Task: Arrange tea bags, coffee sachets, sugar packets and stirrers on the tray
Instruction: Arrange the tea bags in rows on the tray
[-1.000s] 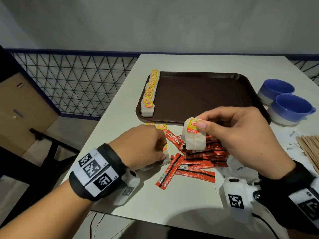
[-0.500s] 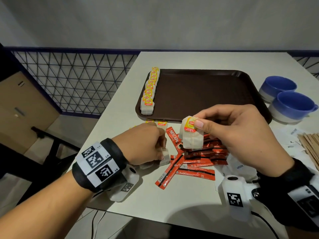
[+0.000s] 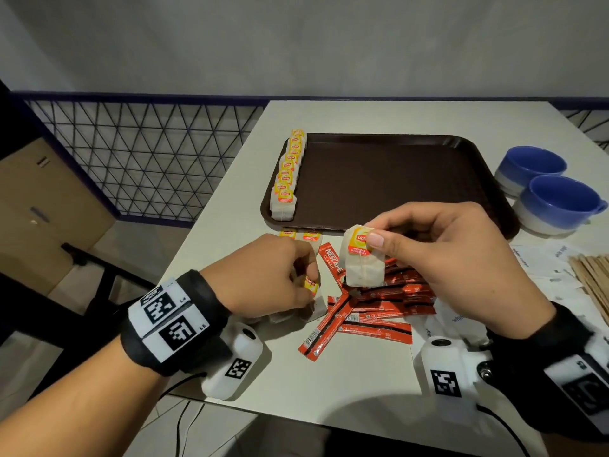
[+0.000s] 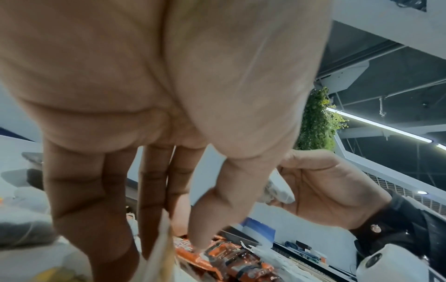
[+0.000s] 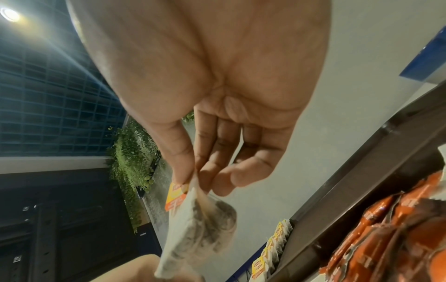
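Pinching a tea bag (image 3: 364, 258) by its tag above the coffee sachets (image 3: 369, 301), right hand (image 3: 438, 255) is up off the bench (image 3: 346, 374); left hand (image 3: 263, 275) curls round another tea bag (image 3: 311, 286) low on the bench; a row of tea bags (image 3: 288, 174) lines the tray's (image 3: 395, 179) left edge. Left wrist: fingers (image 4: 79, 200) point down, thumb on sachets. Right wrist: thumb and fingers (image 5: 205, 162) nip the bag top, bag hanging.

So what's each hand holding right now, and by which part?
Right hand pinches a tea bag at its tagged top edge. Left hand grips another tea bag on the table; where exactly is hidden.
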Demonstrator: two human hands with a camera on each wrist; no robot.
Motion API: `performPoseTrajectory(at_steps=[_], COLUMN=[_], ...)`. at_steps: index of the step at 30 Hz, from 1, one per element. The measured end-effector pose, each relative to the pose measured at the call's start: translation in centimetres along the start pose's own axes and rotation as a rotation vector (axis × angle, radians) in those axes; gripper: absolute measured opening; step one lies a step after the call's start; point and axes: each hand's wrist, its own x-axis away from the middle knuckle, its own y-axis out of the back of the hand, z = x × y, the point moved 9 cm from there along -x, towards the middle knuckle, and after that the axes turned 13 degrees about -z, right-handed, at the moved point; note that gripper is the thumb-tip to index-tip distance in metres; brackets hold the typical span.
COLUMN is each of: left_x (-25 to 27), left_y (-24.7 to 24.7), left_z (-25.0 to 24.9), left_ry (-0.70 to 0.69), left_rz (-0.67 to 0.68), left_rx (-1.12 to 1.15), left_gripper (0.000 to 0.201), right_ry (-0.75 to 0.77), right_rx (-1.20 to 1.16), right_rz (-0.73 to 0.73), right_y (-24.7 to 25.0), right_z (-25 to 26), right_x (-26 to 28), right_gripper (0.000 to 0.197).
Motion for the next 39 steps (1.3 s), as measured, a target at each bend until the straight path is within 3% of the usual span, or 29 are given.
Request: performPoseTrajectory(at_steps=[2,6,12,15,21,27,33,39], left_x=[0.1,0.9,3.1,3.9,3.6,2.9,2.7,2.7], left_y=[0.5,2.5,7.2,8.2,7.1,5.6,5.9,6.3], left_z=[0.0,-0.7,-2.8,-2.8,-2.8,-3.3,-3.3,-3.2], left_ry=[-0.002,-0.040,-0.138,-0.145,-0.138,-0.113,-0.117,-0.138], left_rz=[-0.040,-0.157,-0.382,-0.453,-0.451,-0.435,-0.499,-0.498], left_rx=[0.008,0.135,0.604,0.736,0.785,0.782,0.816,0.918], left_gripper=[0.005,0.016,0.024,0.025,0.014,0.014,0.018,0.027], right_ry=[-0.006,-0.003,0.008,0.023,0.063,0.123,0.088,0.081], right_rx=[-0.005,-0.005,-0.022,-0.014,-0.089,0.026,-0.072,-0.066], right_rz=[-0.001,0.015,0.016,-0.027,-0.062,0.103,0.035,0.003], right_y=[0.0,-0.1,-0.2,0.0,0.0,-1.9,-1.1,-0.8], right_z=[-0.1,0.0,0.5,0.4,0.7,1.2,1.3,1.3], right_x=[0.0,0.1,0.0,-0.3,-0.3,0.6,0.5,0.2], right_gripper=[0.005,0.005,0.005,0.005,0.018,0.021,0.005,0.003])
